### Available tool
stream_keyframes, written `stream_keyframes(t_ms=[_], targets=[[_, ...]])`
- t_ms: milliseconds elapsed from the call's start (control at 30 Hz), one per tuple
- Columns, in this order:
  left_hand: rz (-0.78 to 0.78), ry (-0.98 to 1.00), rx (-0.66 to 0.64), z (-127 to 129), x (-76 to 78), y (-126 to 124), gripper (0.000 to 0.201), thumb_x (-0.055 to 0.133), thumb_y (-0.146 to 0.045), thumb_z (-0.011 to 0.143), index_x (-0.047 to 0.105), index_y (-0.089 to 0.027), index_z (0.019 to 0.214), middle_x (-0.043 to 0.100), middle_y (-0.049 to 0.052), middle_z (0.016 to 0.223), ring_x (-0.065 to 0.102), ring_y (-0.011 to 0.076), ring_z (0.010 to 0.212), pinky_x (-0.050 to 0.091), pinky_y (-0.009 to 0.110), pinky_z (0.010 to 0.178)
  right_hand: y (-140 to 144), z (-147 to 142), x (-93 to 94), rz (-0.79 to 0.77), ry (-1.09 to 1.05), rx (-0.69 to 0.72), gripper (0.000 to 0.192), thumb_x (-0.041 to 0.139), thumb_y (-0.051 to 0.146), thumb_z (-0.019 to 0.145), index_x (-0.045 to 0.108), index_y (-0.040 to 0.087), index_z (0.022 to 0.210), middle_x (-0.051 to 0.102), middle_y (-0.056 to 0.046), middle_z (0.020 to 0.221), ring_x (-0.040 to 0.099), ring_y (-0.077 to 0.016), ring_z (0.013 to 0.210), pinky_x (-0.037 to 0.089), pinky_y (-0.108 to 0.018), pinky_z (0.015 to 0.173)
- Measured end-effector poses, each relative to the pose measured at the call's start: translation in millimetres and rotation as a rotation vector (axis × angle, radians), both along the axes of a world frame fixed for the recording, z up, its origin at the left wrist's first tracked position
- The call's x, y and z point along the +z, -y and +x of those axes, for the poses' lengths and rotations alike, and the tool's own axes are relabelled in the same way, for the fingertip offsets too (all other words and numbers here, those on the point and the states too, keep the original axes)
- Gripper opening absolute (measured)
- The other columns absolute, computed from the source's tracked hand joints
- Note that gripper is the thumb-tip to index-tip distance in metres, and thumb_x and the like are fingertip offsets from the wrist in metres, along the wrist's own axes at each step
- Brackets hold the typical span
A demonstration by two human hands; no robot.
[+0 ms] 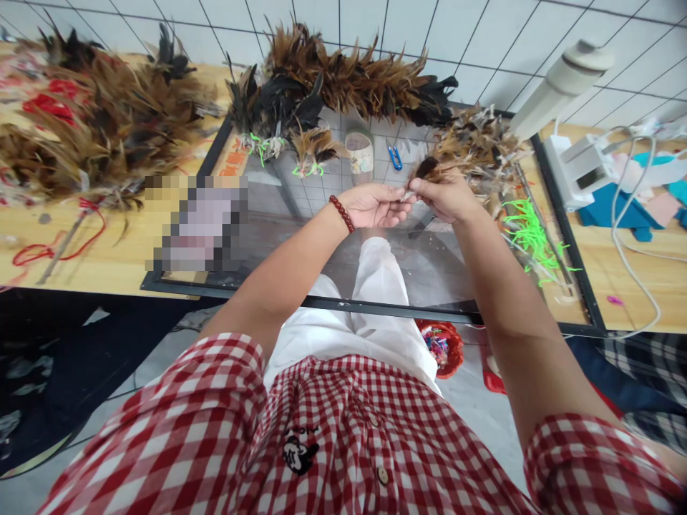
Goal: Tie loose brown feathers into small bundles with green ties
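Over the glass-like, dark-framed panel (343, 250), my two hands meet at a small brown feather (428, 169). My right hand (454, 197) pinches it between thumb and fingers near its pale base. My left hand (376, 205), with a red bead bracelet at the wrist, has thumb and fingertips closed at that same base, the other fingers loosely curled. Just beyond my right hand lies a pile of loose brown feathers (477, 143). Bright green ties (529, 232) lie beside my right forearm. Blue thread snips (395, 158) and a feather bunch with green ties (314, 149) rest farther back.
A long row of feathers (348, 75) lines the back by the tiled wall. More feathers (101, 129) cover the left tabletop. A patterned jar-like object (359, 154) stands mid-panel. At right are a white cylinder (558, 93), plugs and cables (587, 172); a red basket (448, 350) sits below.
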State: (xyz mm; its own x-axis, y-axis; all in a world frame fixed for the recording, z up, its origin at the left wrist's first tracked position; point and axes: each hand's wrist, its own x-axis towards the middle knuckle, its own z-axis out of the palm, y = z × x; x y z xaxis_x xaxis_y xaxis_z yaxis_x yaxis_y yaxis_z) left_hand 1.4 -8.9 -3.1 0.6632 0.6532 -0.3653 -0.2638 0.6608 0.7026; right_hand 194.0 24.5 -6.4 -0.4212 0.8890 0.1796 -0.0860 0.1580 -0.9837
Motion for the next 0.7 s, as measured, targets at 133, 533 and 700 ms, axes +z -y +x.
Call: stream_keyframes(t_ms=[133,533,700], targets=[[0.001,0.030,0.002,3,3.8,5,0.021,0.054,-0.017,0.104,0.066,-0.012,0.087,0.066,0.001,0.064,0.067,0.0090,0.056,0.058,0.020,0.060,0,0,-1.3,-0.023,-0.012,0.003,0.049,0.102,0.049,0.058,0.064,0.022,0.072,0.065,0.005,0.067,0.060,-0.0101,0.061,0.056,-0.025,0.058],[0.238,-0.183,0.037,9,-2.2,3,0.031,0.073,-0.042,0.094,0.067,-0.014,0.085,0.071,0.005,0.071,0.073,0.0148,0.064,0.064,0.033,0.076,-11,7,-10.7,0.063,0.094,-0.051,0.045,0.100,0.047,0.065,0.063,0.021,0.068,0.058,0.004,0.060,0.063,-0.0139,0.064,0.059,-0.029,0.059],[0.287,-0.250,0.071,13,-0.6,6,0.027,0.067,-0.033,0.100,0.061,-0.015,0.080,0.063,0.000,0.063,0.069,0.0118,0.060,0.062,0.028,0.070,-5,5,-3.4,-0.087,0.056,-0.020,0.045,0.102,0.040,0.063,0.062,0.021,0.070,0.058,0.005,0.059,0.062,-0.0118,0.060,0.054,-0.024,0.053]])
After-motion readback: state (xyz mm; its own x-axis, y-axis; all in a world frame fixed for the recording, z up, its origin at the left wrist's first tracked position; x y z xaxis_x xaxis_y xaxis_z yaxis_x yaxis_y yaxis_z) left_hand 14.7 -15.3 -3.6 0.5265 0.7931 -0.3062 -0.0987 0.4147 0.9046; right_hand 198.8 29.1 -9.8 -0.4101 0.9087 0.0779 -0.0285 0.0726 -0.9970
